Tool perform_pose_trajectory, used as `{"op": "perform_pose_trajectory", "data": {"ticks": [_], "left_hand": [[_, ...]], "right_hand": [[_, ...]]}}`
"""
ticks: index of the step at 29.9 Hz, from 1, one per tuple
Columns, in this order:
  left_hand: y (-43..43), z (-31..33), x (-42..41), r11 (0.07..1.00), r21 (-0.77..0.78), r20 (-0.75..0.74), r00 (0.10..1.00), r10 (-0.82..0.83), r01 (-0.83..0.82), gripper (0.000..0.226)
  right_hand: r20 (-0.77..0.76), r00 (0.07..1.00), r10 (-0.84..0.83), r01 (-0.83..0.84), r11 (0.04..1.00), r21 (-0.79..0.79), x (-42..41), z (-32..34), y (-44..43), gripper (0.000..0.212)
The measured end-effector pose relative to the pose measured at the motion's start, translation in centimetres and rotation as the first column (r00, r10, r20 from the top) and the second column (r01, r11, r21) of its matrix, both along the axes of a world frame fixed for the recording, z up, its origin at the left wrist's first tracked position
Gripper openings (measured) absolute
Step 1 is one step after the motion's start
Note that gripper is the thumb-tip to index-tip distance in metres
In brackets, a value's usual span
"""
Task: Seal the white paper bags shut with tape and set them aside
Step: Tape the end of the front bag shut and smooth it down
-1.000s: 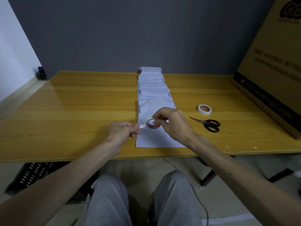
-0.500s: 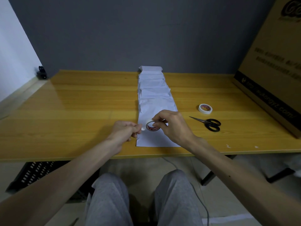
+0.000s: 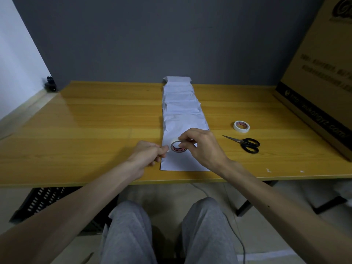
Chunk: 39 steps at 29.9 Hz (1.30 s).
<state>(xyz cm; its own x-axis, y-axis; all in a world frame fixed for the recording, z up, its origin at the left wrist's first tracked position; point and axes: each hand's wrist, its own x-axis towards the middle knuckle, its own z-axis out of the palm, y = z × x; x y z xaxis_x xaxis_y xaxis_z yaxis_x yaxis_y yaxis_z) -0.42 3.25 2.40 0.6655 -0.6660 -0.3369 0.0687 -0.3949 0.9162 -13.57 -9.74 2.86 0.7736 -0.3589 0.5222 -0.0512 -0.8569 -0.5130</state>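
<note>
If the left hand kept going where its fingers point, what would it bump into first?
Probably the tape roll held by the right hand. The left hand points rightward at it, fingertips right beside it, above the nearest white paper bag.

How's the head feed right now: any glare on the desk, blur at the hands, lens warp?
Head view: dim, soft light; pale glare sheen on the table, left side; wide-angle warp leans the cardboard box inward; the left hand and right hand at the tape roll read fairly sharp; the box print is smeared.
</note>
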Motion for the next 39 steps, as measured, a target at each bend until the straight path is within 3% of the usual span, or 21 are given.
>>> {"op": "perform_pose_trajectory", "data": {"ticks": [5, 10, 19, 27, 39], "left_hand": [[-0.2, 0.2, -0.1, 1.0, 0.003, 0.05, 0.998, -0.022, 0.022, 0.007], [-0.1, -0.1, 0.5, 1.0, -0.004, 0.187, 0.982, -0.015, 0.016, 0.008], [-0.5, -0.9, 0.7, 0.996, 0.085, 0.305, 0.952, -0.021, -0.005, 0.01], [-0.7, -1.1, 0.6, 0.978, 0.208, 0.466, 0.878, -0.112, 0.015, 0.016], [-0.8, -2.1, 0.7, 0.972, 0.235, 0.579, 0.802, -0.147, 0.008, 0.013]], "right_hand": [[-0.009, 1.0, -0.003, 0.003, 1.0, -0.006, -0.2, -0.1, -0.1, 0.004], [-0.039, 0.999, 0.025, -0.026, 0.999, -0.033, -0.2, -0.1, -0.2, 0.006], [-0.143, 0.987, 0.075, -0.085, 0.994, -0.064, 0.8, -0.5, 0.1, 0.017], [-0.181, 0.98, 0.087, -0.104, 0.991, -0.089, 1.4, -1.0, -0.1, 0.019], [-0.239, 0.967, 0.085, -0.106, 0.991, -0.076, 1.6, -1.3, 0.1, 0.021]]}}
